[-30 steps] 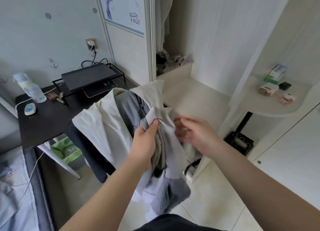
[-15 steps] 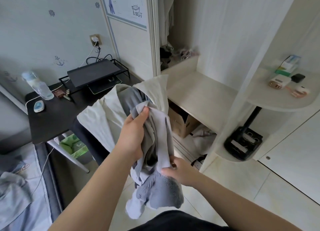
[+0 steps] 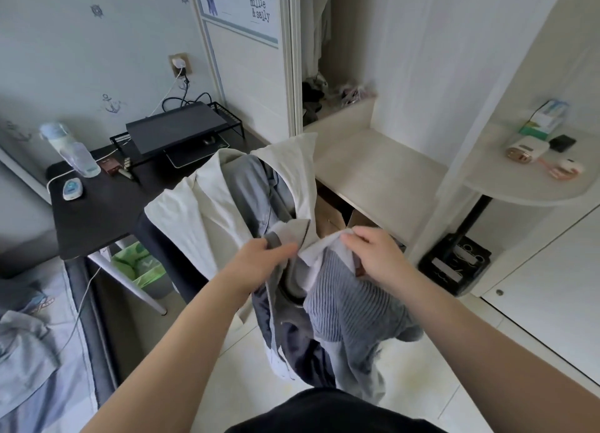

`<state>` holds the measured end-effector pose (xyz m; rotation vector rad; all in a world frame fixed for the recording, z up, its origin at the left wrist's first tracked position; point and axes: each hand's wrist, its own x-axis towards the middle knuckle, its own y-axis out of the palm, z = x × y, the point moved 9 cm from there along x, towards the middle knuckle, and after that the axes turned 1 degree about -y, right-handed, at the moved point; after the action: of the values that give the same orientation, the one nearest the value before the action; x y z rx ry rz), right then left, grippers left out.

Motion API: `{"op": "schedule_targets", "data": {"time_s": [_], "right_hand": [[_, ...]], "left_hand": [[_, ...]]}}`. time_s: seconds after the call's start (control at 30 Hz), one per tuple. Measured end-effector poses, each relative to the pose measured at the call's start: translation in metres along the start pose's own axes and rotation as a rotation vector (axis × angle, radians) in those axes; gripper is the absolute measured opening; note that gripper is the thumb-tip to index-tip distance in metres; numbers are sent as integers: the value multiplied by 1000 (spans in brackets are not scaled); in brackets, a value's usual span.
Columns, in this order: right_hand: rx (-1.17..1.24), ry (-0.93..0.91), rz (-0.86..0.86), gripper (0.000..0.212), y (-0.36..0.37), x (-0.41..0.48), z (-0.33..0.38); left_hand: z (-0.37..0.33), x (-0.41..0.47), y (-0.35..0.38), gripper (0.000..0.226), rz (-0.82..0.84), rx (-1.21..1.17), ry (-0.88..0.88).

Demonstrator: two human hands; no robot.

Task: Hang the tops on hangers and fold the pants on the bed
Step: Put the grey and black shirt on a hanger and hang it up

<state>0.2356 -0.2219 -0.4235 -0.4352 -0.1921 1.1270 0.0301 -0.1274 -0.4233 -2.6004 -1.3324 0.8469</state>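
Black table (image 3: 107, 212) far left; cream fabric jacket (image 3: 194, 218) draped just beyond. Left hand (image 3: 259, 257) and right hand (image 3: 376, 254) grip a grey ribbed knit top (image 3: 350, 309).

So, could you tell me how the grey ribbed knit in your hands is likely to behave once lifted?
Probably floppy: the grey ribbed knit sags in folds below the right hand. Likely grippy rather than slippery, given its ribbed texture. It may drag other clothes along, being bunched with those the left hand grips.
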Motion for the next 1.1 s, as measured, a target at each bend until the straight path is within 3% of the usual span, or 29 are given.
{"op": "schedule_targets", "data": {"time_s": [0.07,0.13,0.23,0.3,0.4,0.5,0.57,0.7,0.8,0.87,1.0,1.1], "right_hand": [[122,11,-58,39,-12,2,13],[318,36,-86,35,-17,3,26],[527,72,3,30,-5,2,50],[554,68,38,26,2,2,62],[580,22,58,22,1,-3,70],[354,-116,36,14,-8,-17,64],[127,-143,98,28,-2,-30,47],[255,67,337,81,26,-56,-24],[155,166,419,97,39,-65,-71],[93,156,402,83,46,-61,-87],[-133,150,247,12,37,-33,-95],[-141,182,135,17,12,-22,-84]], "left_hand": [[5,-6,18,69,72,119,23],[-10,-24,37,86,102,35,163],[-31,-38,79,80,150,4,409],[-36,-32,79,61,-6,-33,465],[-29,-14,55,10,-181,-163,393],[-12,-3,35,7,-204,-424,244],[-2,-2,30,9,-174,-620,137],[-5,-4,21,10,-119,-834,72],[-6,-6,18,19,-73,-919,-7],[-6,-5,19,27,-31,-928,-39],[0,0,14,31,-53,-884,-51],[13,4,-7,22,-168,-821,-56]]}}
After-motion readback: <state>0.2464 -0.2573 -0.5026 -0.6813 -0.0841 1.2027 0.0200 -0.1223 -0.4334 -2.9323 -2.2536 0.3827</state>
